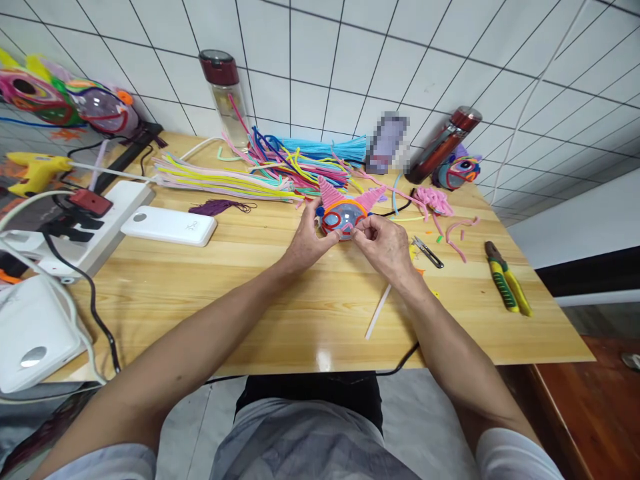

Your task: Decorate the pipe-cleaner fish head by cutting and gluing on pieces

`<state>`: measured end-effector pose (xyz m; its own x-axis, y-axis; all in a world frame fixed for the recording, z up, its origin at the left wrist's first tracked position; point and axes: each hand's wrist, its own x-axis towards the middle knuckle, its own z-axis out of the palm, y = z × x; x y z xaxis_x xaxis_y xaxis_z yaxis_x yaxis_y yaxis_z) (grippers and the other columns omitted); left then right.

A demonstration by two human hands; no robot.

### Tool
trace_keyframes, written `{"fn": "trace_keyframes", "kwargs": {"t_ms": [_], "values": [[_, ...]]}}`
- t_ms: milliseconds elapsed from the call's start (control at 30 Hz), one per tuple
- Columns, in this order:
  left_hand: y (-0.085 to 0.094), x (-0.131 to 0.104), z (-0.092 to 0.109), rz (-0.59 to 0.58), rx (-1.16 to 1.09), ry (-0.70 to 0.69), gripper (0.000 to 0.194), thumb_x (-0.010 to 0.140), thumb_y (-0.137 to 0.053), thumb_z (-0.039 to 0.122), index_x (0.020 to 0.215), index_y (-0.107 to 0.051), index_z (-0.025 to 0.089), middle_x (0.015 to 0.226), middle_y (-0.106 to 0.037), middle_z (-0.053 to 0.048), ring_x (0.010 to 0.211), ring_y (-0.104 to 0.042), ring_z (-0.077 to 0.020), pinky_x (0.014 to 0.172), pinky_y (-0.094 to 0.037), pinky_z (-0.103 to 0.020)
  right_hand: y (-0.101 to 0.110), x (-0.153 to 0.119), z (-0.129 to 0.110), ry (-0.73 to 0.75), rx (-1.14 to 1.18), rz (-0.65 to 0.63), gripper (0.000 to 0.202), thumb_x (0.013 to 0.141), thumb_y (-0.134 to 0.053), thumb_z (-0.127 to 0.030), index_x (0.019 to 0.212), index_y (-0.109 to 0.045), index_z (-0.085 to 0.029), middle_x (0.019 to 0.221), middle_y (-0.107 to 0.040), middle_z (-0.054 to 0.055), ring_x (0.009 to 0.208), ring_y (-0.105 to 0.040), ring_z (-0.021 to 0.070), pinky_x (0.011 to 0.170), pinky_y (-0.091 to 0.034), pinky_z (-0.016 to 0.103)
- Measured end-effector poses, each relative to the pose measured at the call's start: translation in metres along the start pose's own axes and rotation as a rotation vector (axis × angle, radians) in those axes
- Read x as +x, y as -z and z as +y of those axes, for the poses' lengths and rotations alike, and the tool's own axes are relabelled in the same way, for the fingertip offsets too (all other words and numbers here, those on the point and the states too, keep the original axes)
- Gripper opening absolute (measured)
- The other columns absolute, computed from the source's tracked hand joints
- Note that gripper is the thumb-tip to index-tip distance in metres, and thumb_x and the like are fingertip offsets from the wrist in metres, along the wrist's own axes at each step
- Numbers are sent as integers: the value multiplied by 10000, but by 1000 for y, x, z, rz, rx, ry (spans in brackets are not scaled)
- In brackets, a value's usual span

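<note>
Between my two hands is a clear plastic ornament (347, 212) with pink pipe-cleaner ears, an orange band and red rings like glasses. My left hand (311, 235) grips its left side, thumb at the lower front. At the lower right front, the fingers of my right hand (383, 241) pinch a small pink piece (346, 229) against the ornament; the fingertips partly hide it. A pale strip (379, 311) lies on the table below my right wrist. Just right of that hand are small thread snips (429, 252).
Bundled pipe cleaners (225, 179) lie along the back of the wooden table (260, 320). Pliers (507, 279) rest at the right. A white power bank (169, 225), a power strip (107, 223) and a yellow glue gun (37, 172) are leftward. Bottles (445, 143) stand near the wall.
</note>
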<state>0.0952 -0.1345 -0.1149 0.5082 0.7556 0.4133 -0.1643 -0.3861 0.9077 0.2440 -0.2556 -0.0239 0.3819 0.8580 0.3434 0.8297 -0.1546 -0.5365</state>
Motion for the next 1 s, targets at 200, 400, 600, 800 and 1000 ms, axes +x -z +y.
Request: {"fn": "trace_keyframes", "kwargs": {"t_ms": [200,400,600,800,1000], "values": [[-2,0,5,-6,-14,13,896,868,-856,524,1601,-418,252,1646,-503,-158,1513,-543,-332,1256,-484,-491,-1,-1,-2,-26,-2,4,126,842,-694,-312,740,-666,-243,674,-680,-4,643,-598,184,653,-391,313],[-2,0,4,16,-9,22,856,857,-862,524,1560,-454,257,1623,-527,-153,1485,-569,-326,1228,-514,-487,-1,-1,-3,-46,4,14,135,856,-696,-339,760,-687,-245,675,-677,2,667,-615,195,654,-407,315],[-1,0,5,10,-17,27,863,855,-865,536,1571,-460,275,1625,-532,-144,1501,-560,-331,1249,-498,-502,0,-1,-3,-51,3,11,140,862,-683,-345,759,-689,-250,672,-680,7,678,-623,202,652,-413,317],[-3,1,6,2,-32,21,875,851,-868,527,1575,-455,260,1638,-524,-156,1489,-574,-328,1245,-513,-504,0,-1,-4,-68,-4,12,129,851,-689,-323,746,-686,-249,690,-695,12,694,-635,205,664,-416,319],[-2,2,2,-4,-35,9,843,863,-845,510,1563,-460,241,1629,-524,-172,1494,-573,-327,1260,-497,-529,0,0,-4,-69,3,15,135,842,-675,-329,737,-678,-245,678,-680,8,679,-617,198,661,-401,317]]}}
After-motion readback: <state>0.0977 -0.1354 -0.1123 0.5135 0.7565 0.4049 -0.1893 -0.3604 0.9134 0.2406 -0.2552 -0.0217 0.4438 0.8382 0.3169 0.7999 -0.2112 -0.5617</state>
